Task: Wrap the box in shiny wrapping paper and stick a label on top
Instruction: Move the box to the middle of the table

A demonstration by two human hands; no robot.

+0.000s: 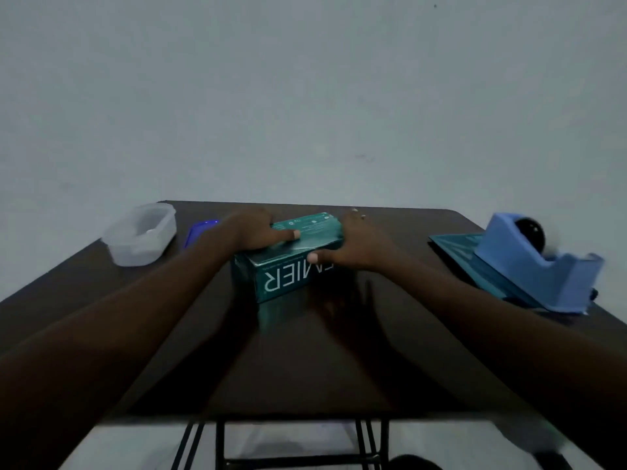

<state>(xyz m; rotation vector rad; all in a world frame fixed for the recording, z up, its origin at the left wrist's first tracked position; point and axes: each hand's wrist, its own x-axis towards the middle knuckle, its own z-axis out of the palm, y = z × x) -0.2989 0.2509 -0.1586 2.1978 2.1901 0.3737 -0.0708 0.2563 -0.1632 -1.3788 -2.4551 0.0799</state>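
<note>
Teal box (pixel 288 262) sits mid-table (pixel 339 351), its long axis running left-near to right-far, between both hands. Left hand (pixel 252 230) grips its left end, right hand (pixel 356 244) its right; folded wrapping paper (pixel 458 252) lies well right, under the tape dispenser (pixel 532 266), nearer the right hand.

Dim, underexposed view with a cool blue-grey cast, the wall (pixel 305 96) an even murky grey and no lamp or window in sight. Faint sheen on the dark table (pixel 339 351), carrying soft smeared reflections below the box (pixel 288 266) and hands, plus a small glare patch on the box top. Overall softness, motion blur on the tape dispenser (pixel 536 262) at right, wide-angle stretch and smearing toward the lower corners.
</note>
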